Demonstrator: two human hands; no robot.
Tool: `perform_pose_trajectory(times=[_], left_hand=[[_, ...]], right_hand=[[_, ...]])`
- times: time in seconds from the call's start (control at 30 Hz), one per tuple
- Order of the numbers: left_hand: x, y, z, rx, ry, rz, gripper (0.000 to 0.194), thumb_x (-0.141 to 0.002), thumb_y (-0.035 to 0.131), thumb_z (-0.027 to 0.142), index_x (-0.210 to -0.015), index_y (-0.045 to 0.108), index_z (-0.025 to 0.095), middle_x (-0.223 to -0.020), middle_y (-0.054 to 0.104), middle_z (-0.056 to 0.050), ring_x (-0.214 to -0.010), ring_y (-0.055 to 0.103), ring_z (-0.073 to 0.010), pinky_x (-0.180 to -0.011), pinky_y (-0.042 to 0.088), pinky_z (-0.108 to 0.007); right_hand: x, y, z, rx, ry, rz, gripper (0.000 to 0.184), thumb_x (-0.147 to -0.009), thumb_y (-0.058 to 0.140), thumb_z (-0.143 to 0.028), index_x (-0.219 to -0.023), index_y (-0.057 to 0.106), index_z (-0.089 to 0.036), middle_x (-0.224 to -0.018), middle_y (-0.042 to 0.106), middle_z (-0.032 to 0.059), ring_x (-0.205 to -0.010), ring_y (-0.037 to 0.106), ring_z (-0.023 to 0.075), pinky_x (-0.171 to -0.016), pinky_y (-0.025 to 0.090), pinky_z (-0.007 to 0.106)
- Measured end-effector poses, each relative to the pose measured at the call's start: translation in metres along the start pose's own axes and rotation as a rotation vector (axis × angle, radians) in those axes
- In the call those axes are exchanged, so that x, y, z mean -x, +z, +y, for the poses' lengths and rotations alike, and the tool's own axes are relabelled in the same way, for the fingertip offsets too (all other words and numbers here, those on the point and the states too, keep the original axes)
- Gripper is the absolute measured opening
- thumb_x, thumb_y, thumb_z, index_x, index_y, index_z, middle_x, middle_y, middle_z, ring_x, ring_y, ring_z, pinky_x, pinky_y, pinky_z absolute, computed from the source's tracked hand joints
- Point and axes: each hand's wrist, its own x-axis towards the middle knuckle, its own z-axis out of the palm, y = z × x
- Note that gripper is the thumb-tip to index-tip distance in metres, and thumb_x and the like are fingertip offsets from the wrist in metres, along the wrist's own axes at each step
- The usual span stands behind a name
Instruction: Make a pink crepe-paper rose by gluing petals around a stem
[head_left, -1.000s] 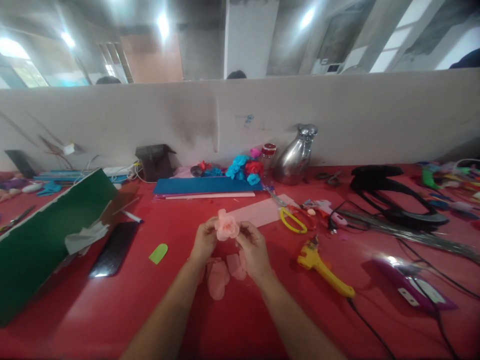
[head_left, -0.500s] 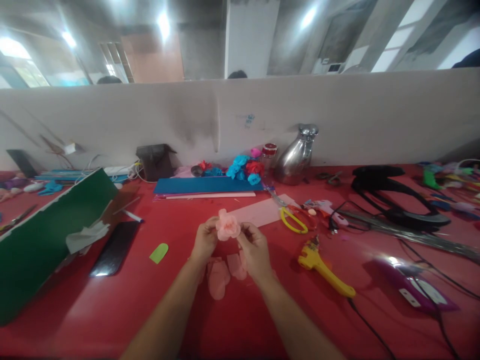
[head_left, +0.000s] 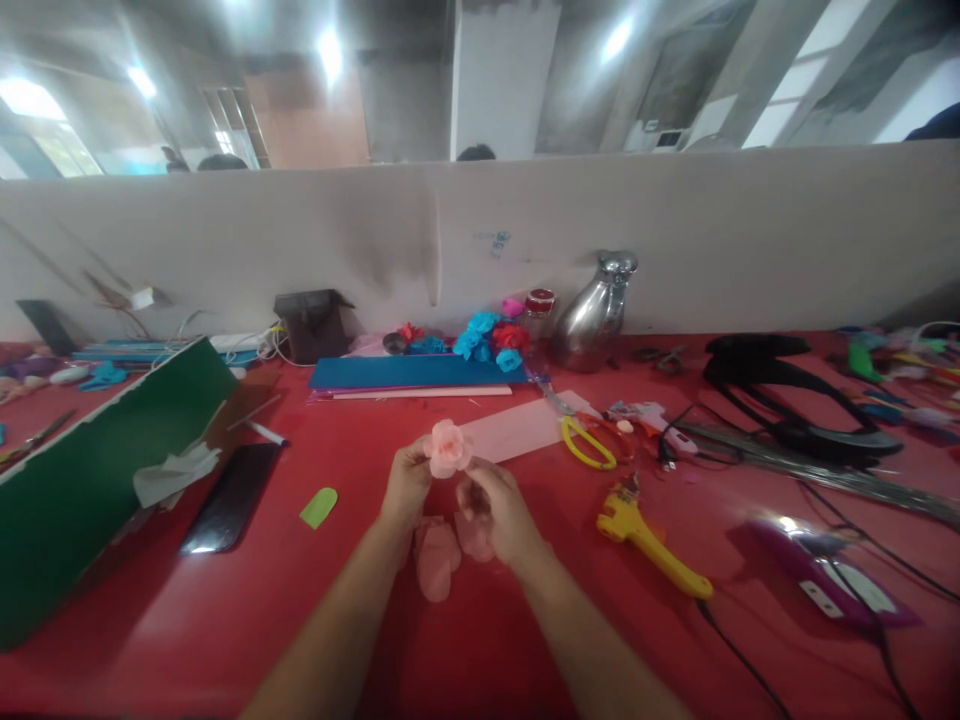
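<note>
At frame centre, the left hand (head_left: 407, 487) pinched a pink paper flower (head_left: 448, 448) while the right hand (head_left: 495, 507), fingers loosely curled and apparently empty, hovered over loose petals (head_left: 437, 555); adding another petal appeared next.

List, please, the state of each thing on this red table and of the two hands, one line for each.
left hand: closed on the pink paper flower, held above the table
right hand: just below the flower, grip unclear
loose pink petals: flat on the table, under the hands
yellow scissors: lying, blades shut
yellow glue gun: on its side, cord attached
black phone: flat, screen dark
</note>
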Motion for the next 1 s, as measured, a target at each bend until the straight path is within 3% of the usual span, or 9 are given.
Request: perform_pose_trajectory(times=[0.1, 0.27, 0.53, 0.77, 1.0], left_hand=[[-0.001, -0.001, -0.001, 0.014, 0.016, -0.046, 0.007, -0.066, 0.068, 0.021, -0.068, 0.070, 0.014, -0.073, 0.069, -0.002, -0.066, 0.059, -0.0141, -0.070, 0.046, -0.026], [-0.001, -0.002, 0.000, -0.016, 0.027, -0.019, 0.008, -0.066, 0.067, 0.021, -0.068, 0.070, 0.014, -0.070, 0.068, -0.001, -0.064, 0.058, -0.0135, -0.069, 0.045, -0.026], [-0.003, -0.003, -0.002, -0.045, 0.048, 0.032, 0.010, -0.063, 0.066, 0.018, -0.071, 0.072, 0.015, -0.080, 0.068, -0.003, -0.078, 0.059, -0.0165, -0.076, 0.044, -0.027], [-0.004, -0.005, -0.004, -0.039, 0.041, 0.066, 0.015, -0.063, 0.066, 0.018, -0.077, 0.072, 0.015, -0.085, 0.069, -0.004, -0.084, 0.060, -0.0180, -0.078, 0.045, -0.028], [-0.010, -0.005, -0.002, 0.099, -0.016, 0.127, 0.028, -0.060, 0.073, 0.022, -0.087, 0.072, 0.015, -0.080, 0.071, -0.006, -0.083, 0.063, -0.0203, -0.080, 0.045, -0.032]], right_hand=[[0.002, 0.003, -0.003, 0.001, 0.020, -0.015, 0.023, -0.070, 0.063, -0.035, -0.060, 0.053, -0.017, -0.042, 0.047, -0.0058, -0.037, 0.034, 0.0053, -0.039, 0.022, 0.020], [0.002, 0.002, -0.003, -0.005, -0.029, -0.011, 0.021, -0.068, 0.066, -0.032, -0.060, 0.053, -0.018, -0.042, 0.046, -0.0067, -0.039, 0.034, 0.0055, -0.041, 0.025, 0.020], [0.002, 0.001, -0.003, -0.001, -0.016, -0.055, 0.022, -0.072, 0.062, -0.033, -0.060, 0.054, -0.017, -0.043, 0.048, -0.0055, -0.039, 0.036, 0.0058, -0.042, 0.025, 0.020], [0.003, 0.000, -0.002, 0.048, -0.041, -0.011, 0.027, -0.076, 0.060, -0.039, -0.062, 0.062, -0.016, -0.043, 0.046, -0.0046, -0.041, 0.035, 0.0064, -0.042, 0.024, 0.021], [-0.008, -0.008, 0.001, -0.073, -0.149, 0.210, 0.025, -0.070, 0.066, -0.039, -0.059, 0.061, -0.017, -0.043, 0.040, -0.0059, -0.041, 0.030, 0.0057, -0.041, 0.021, 0.021]])
